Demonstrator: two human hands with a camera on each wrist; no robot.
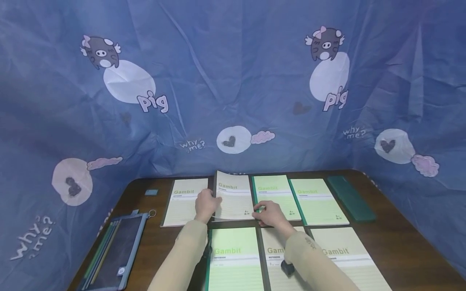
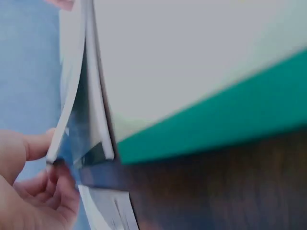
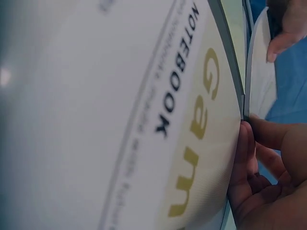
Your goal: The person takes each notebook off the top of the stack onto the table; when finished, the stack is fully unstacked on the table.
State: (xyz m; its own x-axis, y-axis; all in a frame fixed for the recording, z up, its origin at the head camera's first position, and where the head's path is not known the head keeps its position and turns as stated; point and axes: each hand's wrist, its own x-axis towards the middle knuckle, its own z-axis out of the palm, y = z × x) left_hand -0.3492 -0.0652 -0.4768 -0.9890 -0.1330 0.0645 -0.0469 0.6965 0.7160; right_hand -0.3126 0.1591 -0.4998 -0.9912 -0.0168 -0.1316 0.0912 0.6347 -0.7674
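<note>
Both hands hold a cream Gambit notebook [image 1: 233, 202] in the back row, second from the left. My left hand [image 1: 206, 205] pinches its dark-spined left edge between thumb and fingers. At its lower right corner, my right hand [image 1: 272, 215] pinches the edge with thumb and fingertips. The left wrist view shows the held notebook [image 2: 72, 98] raised at the left hand's end, with a gap above another dark-spined booklet [image 2: 98, 105]. A cream notebook [image 1: 185, 210] lies left of it and a green-spined notebook [image 1: 274, 192] lies right.
In front lie a green-spined notebook [image 1: 236, 268] and two cream notebooks, one partly under the right forearm. Another green-spined notebook [image 1: 318, 206] and a green case [image 1: 351, 198] lie at back right. A blue zip pouch [image 1: 116, 246] and small blue item [image 1: 151, 192] sit left.
</note>
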